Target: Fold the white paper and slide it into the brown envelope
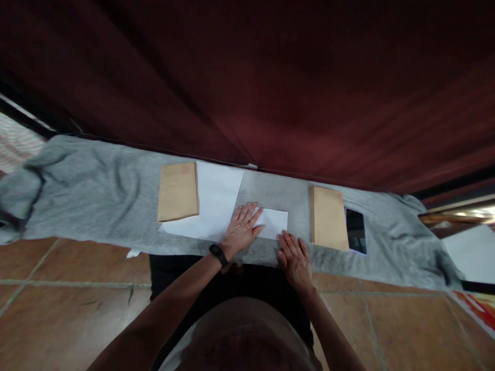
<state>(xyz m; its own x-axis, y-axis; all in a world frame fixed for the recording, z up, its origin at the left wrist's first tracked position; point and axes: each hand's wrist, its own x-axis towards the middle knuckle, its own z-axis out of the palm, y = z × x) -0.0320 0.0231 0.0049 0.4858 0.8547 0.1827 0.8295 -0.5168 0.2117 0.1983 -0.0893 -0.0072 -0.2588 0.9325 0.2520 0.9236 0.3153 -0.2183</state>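
Paper (274, 222) flat on grey cloth (85, 190), partly under L hand (242, 228): palm down, fingers slightly spread. R hand (295, 255): fingers extended, a bit apart, tips at near R corner. Prob. light, thin, creases easily, may slide; best held at free R edge. Smooth, matte, straight-edged. Lgr. white sheet (217, 190) to L; joined? can't tell, hand covers. Cloth soft-looking, rumpled at ends. L packet (178, 191), R packet (330, 219): brown, rect. Phone (356, 230) dark, glossy.

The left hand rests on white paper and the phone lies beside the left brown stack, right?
Not quite: the head view shows the phone beside the right brown stack. The left hand does rest on white paper.
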